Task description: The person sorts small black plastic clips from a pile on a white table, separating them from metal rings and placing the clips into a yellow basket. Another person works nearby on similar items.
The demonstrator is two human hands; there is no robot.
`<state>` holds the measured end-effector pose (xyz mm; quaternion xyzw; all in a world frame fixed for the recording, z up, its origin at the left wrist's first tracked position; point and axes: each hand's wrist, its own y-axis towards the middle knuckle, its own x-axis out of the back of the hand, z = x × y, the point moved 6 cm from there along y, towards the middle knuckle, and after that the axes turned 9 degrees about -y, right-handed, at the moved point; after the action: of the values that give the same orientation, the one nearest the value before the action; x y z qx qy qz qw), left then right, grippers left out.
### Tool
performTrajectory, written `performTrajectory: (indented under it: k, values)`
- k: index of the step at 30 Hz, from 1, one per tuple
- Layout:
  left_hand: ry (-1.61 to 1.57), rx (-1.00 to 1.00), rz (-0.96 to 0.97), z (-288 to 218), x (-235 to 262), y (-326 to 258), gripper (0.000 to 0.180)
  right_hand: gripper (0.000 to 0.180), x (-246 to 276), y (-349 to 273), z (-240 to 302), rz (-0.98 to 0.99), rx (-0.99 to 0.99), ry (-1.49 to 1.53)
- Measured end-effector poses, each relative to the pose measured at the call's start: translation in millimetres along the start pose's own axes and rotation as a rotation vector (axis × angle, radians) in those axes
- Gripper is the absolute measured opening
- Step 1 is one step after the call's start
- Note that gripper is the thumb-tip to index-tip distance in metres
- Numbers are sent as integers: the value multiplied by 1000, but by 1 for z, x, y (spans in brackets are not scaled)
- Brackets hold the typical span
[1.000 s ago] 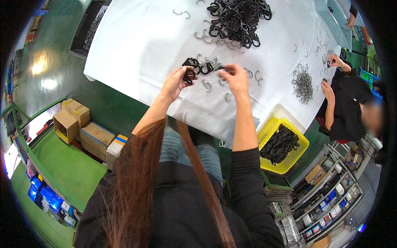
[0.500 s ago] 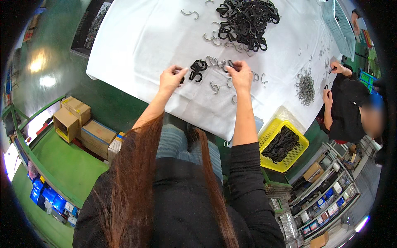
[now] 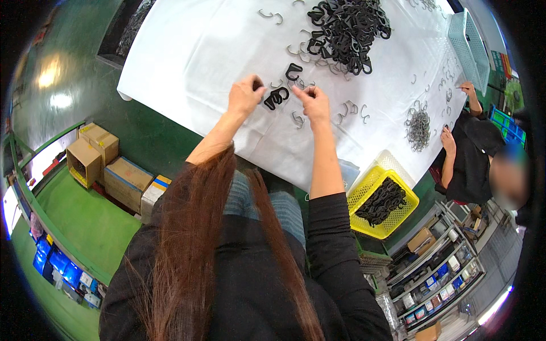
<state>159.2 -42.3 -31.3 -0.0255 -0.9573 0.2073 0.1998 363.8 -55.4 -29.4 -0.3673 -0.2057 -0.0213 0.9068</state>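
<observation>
Here, curvy blk hooks (image 3: 275,99) btwn L hand (image 3: 245,96), R hand (image 3: 314,104); creased cloth (image 3: 190,74)

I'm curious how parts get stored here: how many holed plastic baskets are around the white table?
3: a yellow basket by the table's near right edge, a pale basket partly covered by it, and a light-blue basket by the far right edge. Others may be hidden.

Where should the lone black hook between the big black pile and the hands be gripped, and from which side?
Probably pinch the black hook by its curved left edge, coming from the left: it seems to lie flat with its gap facing right, and white cloth borders that side.
</observation>
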Motion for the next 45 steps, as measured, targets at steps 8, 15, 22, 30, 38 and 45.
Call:
performTrajectory:
  k: [8, 15, 22, 30, 38, 45]
  values:
    - [45, -153, -95, -12, 4, -17, 21, 60, -44, -21, 31, -140, 335, -827]
    - [266, -146, -55, -53, -34, 37, 37, 51, -47, -25, 27, -161, 381, -709]
    - [586, -122, -66, -64, -77, 63, 39, 34, -20, -44, -25, -72, 212, -322]
    - [15, -33, 354, -108, -99, 23, 25, 28, 170, -154, -135, -372, -28, 385]
    - [-86, -381, 897, -231, -341, -214, 28, 26, 316, -277, -241, -952, -203, 438]
    - [541, -804, 251, -186, -335, -134, 48, 44, 300, -312, -286, -958, -497, -122]
